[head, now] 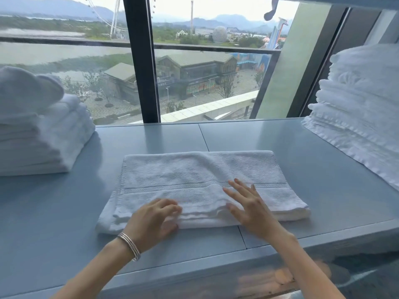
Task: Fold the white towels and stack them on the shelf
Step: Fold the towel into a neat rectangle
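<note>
A white towel (194, 175), folded into a wide rectangle, lies flat in the middle of the grey-blue shelf surface (302, 152). My left hand (153, 219) rests on its near edge with fingers loosely bent, a silver bangle on the wrist. My right hand (248, 203) lies flat on the towel's near right part with fingers spread and straight. A stack of folded white towels (43, 134) stands at the left. A tall pile of white towels (358, 113) stands at the right.
A large window (205, 72) with dark frames rises behind the shelf surface. The surface's front edge (216, 268) runs just below my wrists. An upper shelf edge (345, 0) crosses the top right.
</note>
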Available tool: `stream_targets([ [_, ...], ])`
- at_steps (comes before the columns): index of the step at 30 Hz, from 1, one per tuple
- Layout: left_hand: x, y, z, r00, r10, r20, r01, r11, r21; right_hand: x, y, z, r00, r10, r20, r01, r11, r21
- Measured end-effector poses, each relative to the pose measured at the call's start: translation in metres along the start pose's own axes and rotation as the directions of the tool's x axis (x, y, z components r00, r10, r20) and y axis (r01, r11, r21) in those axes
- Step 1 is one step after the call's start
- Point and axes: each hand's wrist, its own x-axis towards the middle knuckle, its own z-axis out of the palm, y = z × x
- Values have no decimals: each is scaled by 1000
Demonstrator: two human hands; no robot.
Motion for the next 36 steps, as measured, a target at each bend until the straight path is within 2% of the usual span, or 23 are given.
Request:
stream_targets([
  [3, -6, -21, -17, 1000, -1, -3, 1, 1000, -19, 0, 12, 8, 982, 133, 136, -133, 991, -10],
  [7, -14, -44, -23, 996, 50, 71, -51, 999, 17, 3, 14, 4, 967, 193, 169, -226, 953, 203],
  [9, -12, -45, -27, 997, 38, 72, -47, 992, 119, 6, 13, 3, 961, 207, 184, -244, 946, 213],
  [14, 5, -37, -65, 965, 124, -232, -33, 931, 363, 9, 7, 3, 945, 224, 240, -228, 973, -10],
  [16, 2, -35, -63, 963, 144, -227, -37, 908, 418, 8, 4, 4, 933, 238, 271, -204, 968, -148],
  [18, -8, -37, -44, 991, 95, -90, -45, 895, 445, 6, 2, 4, 921, 262, 287, -197, 951, -238],
  [19, -12, -37, -36, 1000, 17, 0, -15, 899, 438, 5, 0, 3, 917, 273, 291, -202, 947, -250],
  [23, -16, -44, -36, 948, -265, 176, 199, 925, 323, 3, 1, 2, 911, 265, 314, -186, 948, -260],
  [24, -15, -48, -44, 894, -318, 317, 263, 943, 204, 2, 0, 0, 908, 265, 326, -184, 949, -257],
  [26, -11, -56, -60, 775, -268, 572, 355, 934, -43, 1, -3, -5, 902, 252, 350, -184, 959, -218],
  [27, -7, -55, -70, 709, -232, 666, 387, 917, -93, 2, -7, -8, 907, 244, 343, -192, 965, -179],
  [28, -1, -52, -77, 671, -226, 706, 377, 924, -63, 6, -13, -11, 920, 236, 313, -202, 970, -136],
  [29, 9, -47, -81, 678, -251, 690, 348, 937, -1, 11, -20, -11, 943, 214, 255, -194, 976, -100],
  [30, 22, -42, -78, 724, -298, 621, 322, 944, 78, 18, -28, -10, 966, 170, 192, -158, 984, -78],
  [31, 37, -33, -71, 790, -341, 510, 313, 939, 144, 27, -36, -5, 984, 116, 138, -107, 992, -69],
  [33, 68, -9, -47, 882, -363, 301, 327, 931, 163, 51, -48, 9, 998, 44, 53, -40, 997, -71],
  [35, 92, 9, -15, 912, -343, 227, 311, 936, 164, 76, -50, 25, 995, 45, 88, -34, 991, -128],
  [36, 98, 13, 1, 905, -336, 261, 295, 937, 184, 85, -47, 30, 986, 80, 145, -53, 982, -181],
])
